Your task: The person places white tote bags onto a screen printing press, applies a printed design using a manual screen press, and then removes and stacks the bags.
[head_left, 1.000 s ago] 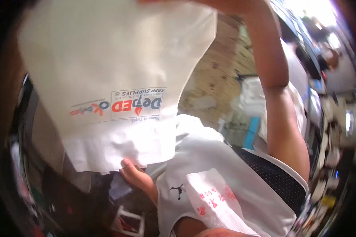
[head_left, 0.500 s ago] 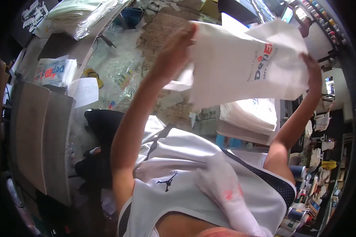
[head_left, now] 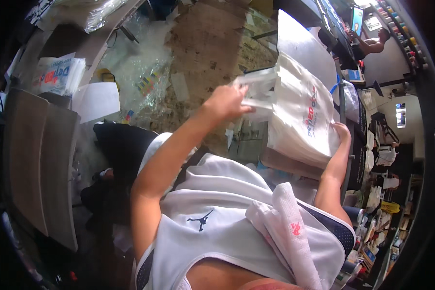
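Note:
A white cloth tote bag (head_left: 302,108) with red and blue print lies on top of a stack of similar bags, to the right of my lap. My left hand (head_left: 227,102) is closed around its pale handles (head_left: 261,102), which stretch out to the left and are a little blurred. At the opposite edge, my right hand (head_left: 340,135) grips the bag's border, its fingers partly hidden. The lower bags in the stack show only as layered edges beneath the top one.
A pale board (head_left: 304,36) stands beyond the stack. Printed white bags (head_left: 58,77) and a paper sheet (head_left: 97,101) rest on the left bench. Clear plastic (head_left: 140,72) litters the floor. Another person (head_left: 374,43) sits far right. A white towel (head_left: 290,227) hangs over my shirt.
Both hands have lowered the bag from mid-air onto the stack, its handles now pointing left. My left hand has moved down; my right hand has moved down and left.

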`<state>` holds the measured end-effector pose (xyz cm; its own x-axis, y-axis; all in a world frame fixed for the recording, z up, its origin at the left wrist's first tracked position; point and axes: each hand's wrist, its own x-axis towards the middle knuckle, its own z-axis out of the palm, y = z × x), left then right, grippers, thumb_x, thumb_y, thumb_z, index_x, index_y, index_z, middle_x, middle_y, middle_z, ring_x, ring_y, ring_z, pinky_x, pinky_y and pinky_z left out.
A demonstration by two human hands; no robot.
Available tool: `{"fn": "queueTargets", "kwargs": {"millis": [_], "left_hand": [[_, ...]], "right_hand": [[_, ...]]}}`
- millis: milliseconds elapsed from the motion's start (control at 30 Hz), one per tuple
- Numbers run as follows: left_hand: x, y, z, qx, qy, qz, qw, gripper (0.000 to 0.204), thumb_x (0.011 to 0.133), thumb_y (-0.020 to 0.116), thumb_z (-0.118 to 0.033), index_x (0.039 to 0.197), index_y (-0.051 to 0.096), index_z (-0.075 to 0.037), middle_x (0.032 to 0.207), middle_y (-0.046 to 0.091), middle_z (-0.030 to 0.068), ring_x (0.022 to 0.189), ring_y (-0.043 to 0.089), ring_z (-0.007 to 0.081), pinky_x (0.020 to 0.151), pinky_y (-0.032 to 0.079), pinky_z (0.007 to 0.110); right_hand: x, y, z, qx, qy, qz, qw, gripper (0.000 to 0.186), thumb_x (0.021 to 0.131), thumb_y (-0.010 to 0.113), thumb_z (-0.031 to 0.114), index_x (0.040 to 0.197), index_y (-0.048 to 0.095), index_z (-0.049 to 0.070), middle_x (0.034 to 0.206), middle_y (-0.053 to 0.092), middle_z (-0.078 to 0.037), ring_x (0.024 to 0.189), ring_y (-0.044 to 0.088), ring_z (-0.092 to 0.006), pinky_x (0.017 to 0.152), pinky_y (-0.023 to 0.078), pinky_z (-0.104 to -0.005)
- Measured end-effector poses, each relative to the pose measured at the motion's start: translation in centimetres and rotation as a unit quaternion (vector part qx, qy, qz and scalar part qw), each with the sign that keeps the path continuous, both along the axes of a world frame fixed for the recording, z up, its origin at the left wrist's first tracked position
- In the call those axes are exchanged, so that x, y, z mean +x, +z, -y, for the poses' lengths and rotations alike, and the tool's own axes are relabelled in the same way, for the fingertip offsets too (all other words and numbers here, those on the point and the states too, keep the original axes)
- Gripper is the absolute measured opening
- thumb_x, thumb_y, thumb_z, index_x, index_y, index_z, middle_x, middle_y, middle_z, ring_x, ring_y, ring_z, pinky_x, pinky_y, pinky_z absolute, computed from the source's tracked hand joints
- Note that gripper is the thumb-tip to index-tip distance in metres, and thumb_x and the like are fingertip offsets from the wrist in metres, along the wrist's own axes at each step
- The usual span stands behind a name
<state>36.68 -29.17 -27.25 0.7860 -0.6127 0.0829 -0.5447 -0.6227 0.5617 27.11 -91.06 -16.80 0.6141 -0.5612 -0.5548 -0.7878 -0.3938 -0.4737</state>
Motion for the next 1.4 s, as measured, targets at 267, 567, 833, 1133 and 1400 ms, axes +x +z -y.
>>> {"fn": "queueTargets", "kwargs": {"millis": [267, 567, 833, 1133, 1400], "left_hand": [[1.8, -0.6, -0.1, -0.111, -0.048, -0.012, 0.993, 0.088, 0.094, 0.074, -0.061, 0.154, 0.056, 0.002, 0.152, 0.062, 0.025, 0.13, 0.068, 0.04, 0.111, 0.054, 0.047], [0.0, 0.6, 4.1, -0.247, -0.033, -0.126, 0.96, 0.109, 0.102, 0.053, -0.08, 0.16, 0.043, 0.012, 0.168, 0.043, 0.0315, 0.157, 0.043, 0.0395, 0.129, 0.036, 0.046], [-1.6, 0.4, 5.4, -0.233, -0.09, -0.166, 0.954, 0.113, 0.103, 0.047, -0.081, 0.166, 0.03, 0.012, 0.17, 0.036, 0.0333, 0.16, 0.036, 0.0424, 0.132, 0.031, 0.043], [-5.9, 3.5, 6.3, -0.258, -0.018, 0.091, 0.962, 0.093, 0.1, 0.064, -0.07, 0.161, 0.047, -0.001, 0.163, 0.047, 0.0273, 0.154, 0.043, 0.0429, 0.13, 0.032, 0.057], [-10.2, 6.4, 5.5, -0.209, -0.192, 0.193, 0.939, 0.066, 0.099, 0.071, -0.055, 0.15, 0.062, -0.012, 0.157, 0.057, 0.0149, 0.154, 0.047, 0.0339, 0.129, 0.033, 0.058]], "right_hand": [[0.6, 1.8, 6.4, -0.076, -0.143, -0.107, 0.981, 0.022, 0.093, 0.082, 0.026, 0.091, 0.069, 0.009, 0.088, 0.068, -0.004, 0.073, 0.063, -0.0191, 0.063, 0.048, -0.0412], [2.3, -0.5, -4.6, -0.325, 0.155, 0.384, 0.85, 0.079, 0.091, 0.072, 0.071, 0.124, 0.068, -0.001, 0.092, 0.068, -0.018, 0.074, 0.067, -0.0283, 0.065, 0.055, -0.046], [11.8, 0.7, -5.9, -0.141, -0.097, -0.113, 0.979, 0.079, 0.096, 0.063, 0.077, 0.127, 0.069, 0.004, 0.099, 0.067, -0.014, 0.085, 0.067, -0.026, 0.085, 0.055, -0.0452], [20.5, -0.7, -4.4, -0.379, 0.322, 0.217, 0.84, 0.064, 0.109, 0.057, 0.062, 0.125, 0.076, 0.003, 0.113, 0.077, -0.025, 0.105, 0.072, -0.0415, 0.096, 0.053, -0.05], [24.4, 0.6, -14.7, -0.197, 0.348, -0.015, 0.917, 0.098, 0.096, 0.055, 0.087, 0.139, 0.074, 0.0, 0.147, 0.07, -0.02, 0.141, 0.061, -0.0349, 0.118, 0.046, -0.047]]}}
